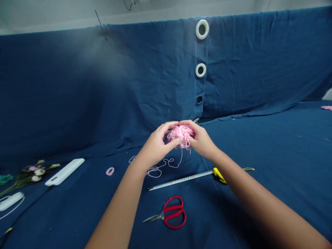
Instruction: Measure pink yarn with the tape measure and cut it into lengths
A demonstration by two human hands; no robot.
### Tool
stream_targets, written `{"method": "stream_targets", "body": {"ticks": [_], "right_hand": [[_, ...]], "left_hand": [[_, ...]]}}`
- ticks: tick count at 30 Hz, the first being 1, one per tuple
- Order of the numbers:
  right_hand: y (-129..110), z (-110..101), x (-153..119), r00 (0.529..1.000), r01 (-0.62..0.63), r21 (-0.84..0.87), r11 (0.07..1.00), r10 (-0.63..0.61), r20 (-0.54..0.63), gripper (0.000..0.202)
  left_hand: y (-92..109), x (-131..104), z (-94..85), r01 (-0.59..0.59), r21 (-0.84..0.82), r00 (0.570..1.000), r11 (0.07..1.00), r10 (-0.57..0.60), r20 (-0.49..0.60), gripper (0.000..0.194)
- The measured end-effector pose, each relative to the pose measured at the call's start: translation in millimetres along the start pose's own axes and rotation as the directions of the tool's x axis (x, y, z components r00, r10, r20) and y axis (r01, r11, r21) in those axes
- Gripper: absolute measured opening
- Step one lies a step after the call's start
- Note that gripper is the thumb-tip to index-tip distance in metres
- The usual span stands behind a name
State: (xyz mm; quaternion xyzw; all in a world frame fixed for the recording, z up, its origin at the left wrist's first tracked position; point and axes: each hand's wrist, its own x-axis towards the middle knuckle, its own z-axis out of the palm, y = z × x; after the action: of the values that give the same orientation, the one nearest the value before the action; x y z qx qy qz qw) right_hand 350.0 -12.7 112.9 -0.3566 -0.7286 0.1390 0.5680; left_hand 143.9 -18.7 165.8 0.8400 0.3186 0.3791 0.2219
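Between my two hands is a loose, looped bundle of pink yarn [182, 135], raised above the blue cloth. My left hand [160, 141] curls round its left side, with the thumb across the front. On the right side my right hand [201, 137] grips it, fingers over the top. A strand hangs from the bundle and trails in loops [155, 171] on the cloth. Below the hands, a tape measure [219, 175] with a yellow case has its white blade [181, 180] pulled out. Nearer to me lie red-handled scissors [174, 212], blades pointing left.
A small pink yarn ring [110, 171] lies left of my left forearm. Farther left are a white power strip [65, 172], artificial flowers [37, 173] and a white device [10, 201] with cables. Blue fabric with pale rings [200, 70] hangs behind. Something pink [326, 108] sits far right.
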Motion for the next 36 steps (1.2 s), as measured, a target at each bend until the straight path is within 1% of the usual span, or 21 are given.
{"method": "stream_targets", "body": {"ticks": [2, 4, 6, 7, 8, 9, 10, 11, 13, 15, 16, 18, 21, 23, 24, 27, 29, 33, 36], "right_hand": [[-1.1, 2.4, 0.1, 0.999, -0.026, 0.036, 0.999, 0.028, -0.032, 0.047], [-0.1, 4.8, 0.8, 0.991, -0.063, 0.047, 0.997, 0.068, -0.117, 0.041], [0.4, 6.3, 1.7, 0.961, -0.110, 0.025, 0.994, 0.113, -0.251, 0.032], [-0.3, 6.6, 2.0, 0.938, -0.135, 0.013, 0.991, 0.132, -0.320, 0.028], [-2.0, 6.6, 2.2, 0.918, -0.156, 0.006, 0.988, 0.147, -0.369, 0.022], [-4.6, 6.4, 2.1, 0.911, -0.170, 0.009, 0.985, 0.161, -0.380, 0.015], [-7.8, 6.1, 1.8, 0.919, -0.180, 0.025, 0.983, 0.177, -0.352, 0.013], [-11.3, 6.0, 1.4, 0.938, -0.187, 0.053, 0.981, 0.194, -0.287, 0.019], [-17.5, 6.6, 0.4, 0.970, -0.209, 0.113, 0.971, 0.220, -0.105, 0.029], [-19.7, 8.4, -0.3, 0.972, -0.234, 0.159, 0.959, 0.228, 0.051, 0.028], [-18.8, 9.3, -0.4, 0.969, -0.240, 0.186, 0.953, 0.225, 0.100, 0.028], [-13.4, 10.4, 0.0, 0.968, -0.239, 0.260, 0.936, 0.209, 0.138, 0.030], [-1.6, 8.8, 1.6, 0.974, -0.227, 0.356, 0.907, 0.207, 0.092, 0.029], [4.3, 7.1, 2.6, 0.972, -0.228, 0.374, 0.899, 0.229, 0.043, 0.028], [6.1, 6.7, 2.9, 0.970, -0.229, 0.377, 0.897, 0.241, 0.017, 0.027], [6.9, 8.1, 3.7, 0.958, -0.225, 0.419, 0.880, 0.278, -0.071, 0.026], [6.2, 9.7, 4.1, 0.936, -0.240, 0.475, 0.847, 0.332, -0.118, 0.027], [9.4, 8.4, 5.5, 0.863, -0.303, 0.595, 0.745, 0.479, -0.159, 0.027], [16.3, 3.9, 6.9, 0.788, -0.330, 0.681, 0.654, 0.588, -0.182, 0.026]], "left_hand": [[-1.9, 1.6, 9.2, 0.013, -0.078, 1.000, 0.997, -0.013, -0.002, 0.044], [-9.1, 3.5, 14.3, 0.063, -0.152, 0.996, 0.986, -0.071, -0.049, 0.032], [-16.3, 5.2, 15.3, 0.113, -0.228, 0.986, 0.967, -0.138, -0.097, 0.023], [-18.9, 5.7, 14.9, 0.123, -0.253, 0.980, 0.960, -0.158, -0.122, 0.023], [-20.7, 6.1, 14.2, 0.126, -0.266, 0.974, 0.956, -0.170, -0.150, 0.024], [-21.8, 6.4, 13.5, 0.125, -0.269, 0.969, 0.955, -0.176, -0.175, 0.025], [-22.5, 6.5, 12.9, 0.122, -0.267, 0.964, 0.956, -0.178, -0.197, 0.025], [-22.8, 6.5, 12.6, 0.119, -0.267, 0.960, 0.956, -0.180, -0.216, 0.025], [-22.7, 6.5, 12.9, 0.123, -0.294, 0.953, 0.948, -0.195, -0.231, 0.027], [-21.8, 6.6, 13.6, 0.140, -0.361, 0.950, 0.922, -0.228, -0.214, 0.030], [-20.9, 6.8, 13.9, 0.151, -0.406, 0.948, 0.901, -0.248, -0.197, 0.032], [-18.2, 7.3, 13.7, 0.170, -0.516, 0.944, 0.840, -0.289, -0.159, 0.035], [-13.0, 8.2, 12.1, 0.194, -0.697, 0.935, 0.691, -0.345, -0.081, 0.037], [-10.7, 8.5, 11.8, 0.214, -0.772, 0.928, 0.599, -0.372, -0.031, 0.037], [-10.4, 8.6, 12.1, 0.223, -0.788, 0.924, 0.574, -0.381, -0.016, 0.037], [-12.8, 8.6, 14.3, 0.234, -0.785, 0.917, 0.573, -0.397, -0.017, 0.036], [-14.8, 8.3, 15.1, 0.242, -0.778, 0.921, 0.579, -0.390, -0.003, 0.035], [-13.3, 7.4, 11.6, 0.276, -0.794, 0.937, 0.543, -0.337, 0.095, 0.029], [-10.3, 6.5, 8.2, 0.263, -0.811, 0.945, 0.523, -0.308, 0.108, 0.026]]}}
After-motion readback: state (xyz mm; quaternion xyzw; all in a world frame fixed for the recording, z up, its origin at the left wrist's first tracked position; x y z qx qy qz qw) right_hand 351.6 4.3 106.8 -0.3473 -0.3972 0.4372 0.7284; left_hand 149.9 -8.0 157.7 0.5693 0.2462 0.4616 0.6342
